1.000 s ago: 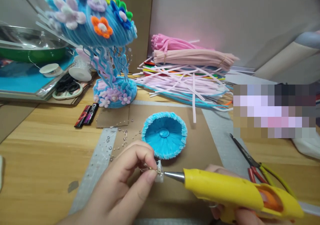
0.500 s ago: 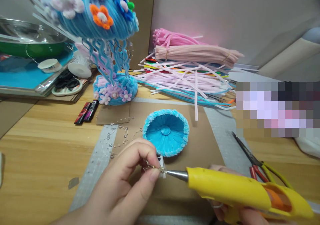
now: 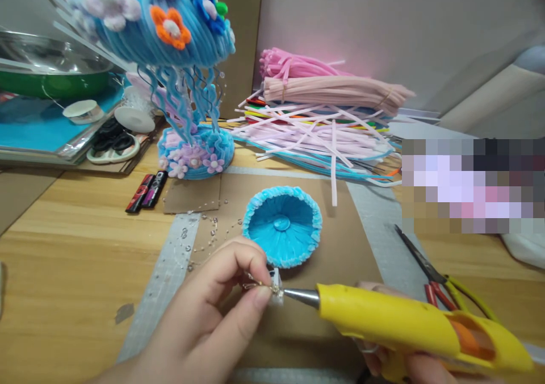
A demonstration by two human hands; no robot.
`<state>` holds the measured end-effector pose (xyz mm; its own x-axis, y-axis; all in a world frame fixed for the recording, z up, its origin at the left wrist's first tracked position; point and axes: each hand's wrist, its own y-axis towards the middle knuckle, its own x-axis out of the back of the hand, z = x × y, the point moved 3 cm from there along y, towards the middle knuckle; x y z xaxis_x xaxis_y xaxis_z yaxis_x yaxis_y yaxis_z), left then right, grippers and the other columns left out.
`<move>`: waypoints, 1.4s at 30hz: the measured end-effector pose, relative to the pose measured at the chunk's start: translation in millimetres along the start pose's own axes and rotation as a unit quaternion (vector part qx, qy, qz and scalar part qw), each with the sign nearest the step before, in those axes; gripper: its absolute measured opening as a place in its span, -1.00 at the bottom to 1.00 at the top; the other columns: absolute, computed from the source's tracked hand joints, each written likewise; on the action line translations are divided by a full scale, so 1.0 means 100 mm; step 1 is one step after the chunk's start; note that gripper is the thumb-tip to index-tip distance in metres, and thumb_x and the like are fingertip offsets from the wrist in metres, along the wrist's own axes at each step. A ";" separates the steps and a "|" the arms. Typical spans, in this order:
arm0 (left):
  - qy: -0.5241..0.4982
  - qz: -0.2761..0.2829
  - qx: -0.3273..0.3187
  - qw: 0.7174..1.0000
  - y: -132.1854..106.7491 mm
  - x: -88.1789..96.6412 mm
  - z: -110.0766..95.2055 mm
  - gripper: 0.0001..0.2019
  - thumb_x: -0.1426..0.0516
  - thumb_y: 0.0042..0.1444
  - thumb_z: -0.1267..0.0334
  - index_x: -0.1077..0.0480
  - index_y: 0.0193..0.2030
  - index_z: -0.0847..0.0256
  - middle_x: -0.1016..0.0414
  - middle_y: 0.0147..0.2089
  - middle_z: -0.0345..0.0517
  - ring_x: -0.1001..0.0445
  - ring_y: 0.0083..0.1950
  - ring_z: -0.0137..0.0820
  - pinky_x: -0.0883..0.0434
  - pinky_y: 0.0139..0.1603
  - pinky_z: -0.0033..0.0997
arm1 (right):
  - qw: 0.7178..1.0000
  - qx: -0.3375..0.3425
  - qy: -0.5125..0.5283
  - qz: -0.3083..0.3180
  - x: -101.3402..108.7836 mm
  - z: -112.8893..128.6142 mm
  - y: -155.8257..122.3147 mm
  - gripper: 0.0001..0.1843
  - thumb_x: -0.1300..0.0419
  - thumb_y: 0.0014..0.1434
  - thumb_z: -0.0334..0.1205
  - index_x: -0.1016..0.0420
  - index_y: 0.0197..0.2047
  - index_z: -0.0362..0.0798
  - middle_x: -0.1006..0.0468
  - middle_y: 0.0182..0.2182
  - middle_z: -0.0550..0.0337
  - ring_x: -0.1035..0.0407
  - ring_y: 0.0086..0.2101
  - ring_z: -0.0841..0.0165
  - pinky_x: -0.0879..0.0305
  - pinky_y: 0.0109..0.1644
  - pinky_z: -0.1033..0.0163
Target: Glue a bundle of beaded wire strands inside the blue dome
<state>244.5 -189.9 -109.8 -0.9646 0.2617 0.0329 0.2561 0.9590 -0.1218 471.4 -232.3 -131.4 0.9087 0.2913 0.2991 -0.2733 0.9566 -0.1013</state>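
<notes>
My left hand (image 3: 208, 321) pinches a small white piece with thin wire (image 3: 272, 284) between thumb and fingers, low in the middle. My right hand (image 3: 409, 367) grips a yellow glue gun (image 3: 409, 327), and its metal nozzle (image 3: 300, 297) touches the white piece. Just beyond lies a blue fuzzy cup (image 3: 282, 225) made of pipe cleaners, open side up, on a brown cardboard sheet (image 3: 340, 259). A thin strand with clear beads (image 3: 200, 236) trails to the left of the cup.
A blue pipe-cleaner jellyfish with flowers (image 3: 170, 49) stands at the back left on a flowered base (image 3: 196, 154). A heap of pink and coloured pipe cleaners (image 3: 323, 122) lies behind. Scissors (image 3: 438, 282) rest at the right, white-handled scissors (image 3: 113, 145) and tape rolls at the left.
The view shifted slightly between the earliest frame and now. Both hands hold their positions, with the nozzle still against the white piece.
</notes>
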 end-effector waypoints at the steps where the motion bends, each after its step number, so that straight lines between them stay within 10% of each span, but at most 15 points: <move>1: -0.003 0.000 0.002 1.000 0.00 0.00 0.00 -0.91 -0.10 0.16 0.25 -0.37 -0.37 0.10 -0.36 -0.33 -0.12 -0.35 -0.29 -0.33 -0.31 -0.30 -0.44 | 1.000 0.002 0.000 0.000 0.00 0.00 0.00 -0.84 -0.18 0.15 -0.05 -0.45 -0.43 0.14 -0.47 -0.49 0.23 -0.37 -0.49 0.26 -0.41 -0.42 0.26; 42: -0.103 0.030 0.100 0.989 0.03 -0.06 0.10 -0.91 -0.15 0.13 0.21 -0.36 -0.36 0.11 -0.33 -0.37 -0.24 -0.26 -0.35 -0.47 -0.24 -0.37 -0.56 | 0.996 0.076 0.026 0.033 -0.04 0.14 0.12 -0.65 -0.08 0.14 0.24 -0.48 -0.33 0.19 -0.46 -0.47 0.20 -0.38 -0.50 0.28 -0.31 -0.48 0.27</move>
<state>250.7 -190.2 -120.3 -0.9460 0.2697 -0.1800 0.3149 0.8967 -0.3112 460.1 -221.6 -120.3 0.9014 0.3558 0.2467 -0.3735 0.9272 0.0274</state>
